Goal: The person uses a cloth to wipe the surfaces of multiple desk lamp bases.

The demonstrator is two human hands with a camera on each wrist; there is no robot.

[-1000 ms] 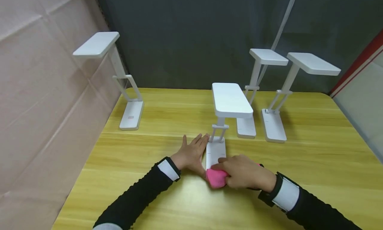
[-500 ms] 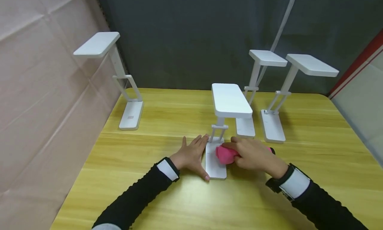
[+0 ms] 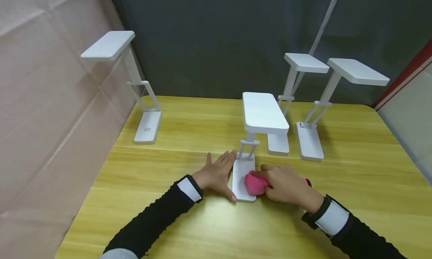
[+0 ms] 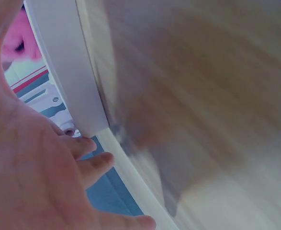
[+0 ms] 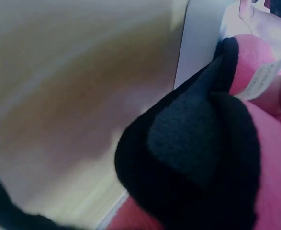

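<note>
A white folding desk lamp (image 3: 264, 113) stands upright on the wooden table in front of me. My left hand (image 3: 216, 176) spreads its fingers along the left side of the lamp's base (image 3: 239, 172), thumb near the base's front corner. My right hand (image 3: 287, 186) grips a pink cloth (image 3: 254, 184) and presses it on the right part of the base. In the right wrist view, dark trim (image 5: 183, 139) and a small white label (image 5: 262, 81) show on the cloth. The left wrist view shows the base's side wall (image 4: 68, 62) beside my fingers.
Another white lamp (image 3: 148, 126) stands at the back left of the wooden table (image 3: 182, 229). Two more, a nearer-middle lamp (image 3: 305, 63) and a far-right lamp (image 3: 357, 71), stand close together behind the right hand. A dark curtain (image 3: 209, 45) hangs behind.
The right hand has moved the pink cloth from the near end of the base up toward the hinge, then slightly back toward me. The left hand has kept its place.
</note>
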